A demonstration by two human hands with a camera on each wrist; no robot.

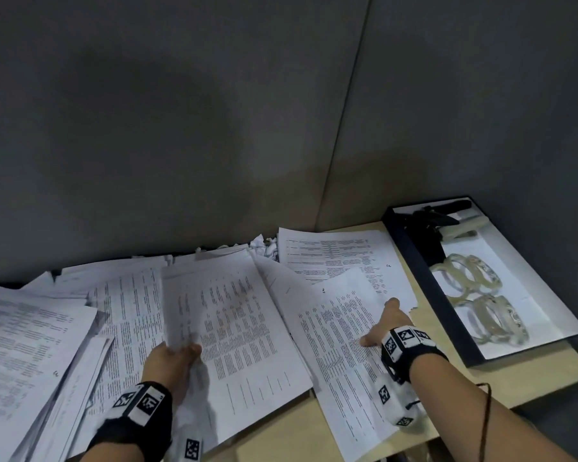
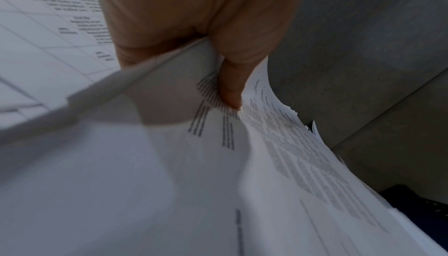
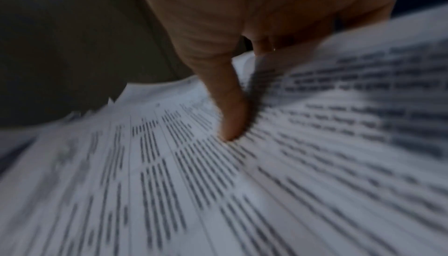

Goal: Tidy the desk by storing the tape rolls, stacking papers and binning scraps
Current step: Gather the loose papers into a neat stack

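Printed papers lie spread over the desk [image 1: 281, 438]. My left hand [image 1: 174, 356] grips a sheaf of sheets [image 1: 221, 315] at its near edge, lifting it; in the left wrist view the thumb [image 2: 230, 84] lies on top of the sheaf [image 2: 278, 145] and the fingers go under it. My right hand [image 1: 386, 323] pinches a printed sheet [image 1: 341, 355] at its right edge, with the thumb [image 3: 232, 118] pressed on the text [image 3: 194, 174] and the fingers beneath. Several clear tape rolls [image 1: 481, 295] lie in a dark-rimmed box [image 1: 424, 278] at the right.
Crumpled paper scraps [image 1: 264, 248] sit at the back against the grey wall [image 1: 181, 128]. A black tool [image 1: 431, 221] lies at the box's far end. More loose sheets [image 1: 30, 335] pile up at the left. The desk's right edge runs just beyond the box.
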